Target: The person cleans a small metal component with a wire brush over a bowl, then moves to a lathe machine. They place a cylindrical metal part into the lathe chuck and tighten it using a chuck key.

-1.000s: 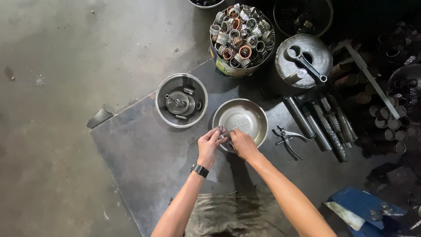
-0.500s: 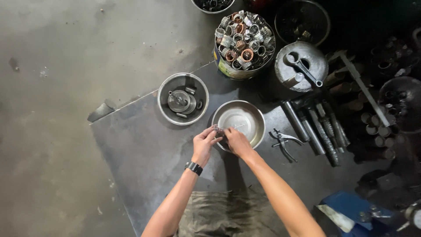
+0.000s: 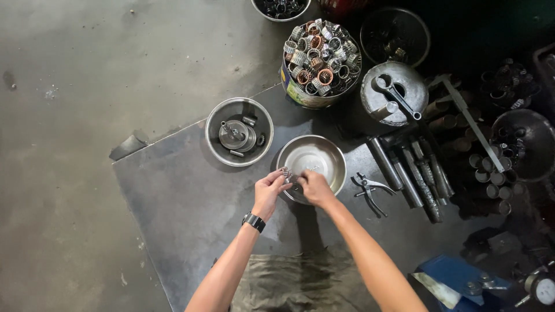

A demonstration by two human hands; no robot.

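Head view: both hands meet at the near rim of the empty steel bowl [image 3: 312,164]. The left hand [image 3: 269,192] and right hand [image 3: 315,187] pinch a small ringed metal part [image 3: 287,175] between fingertips; steady, even pressure would suit it.

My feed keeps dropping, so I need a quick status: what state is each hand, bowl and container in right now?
left hand: closed on small metal part, at the near rim of the bowl
right hand: fingers curled, touching the same part
right bowl: upright, looks nearly empty
left bowl: upright, holds a round metal piece and small bits
can: upright, heaped with ring-shaped parts
pliers: lying flat, untouched
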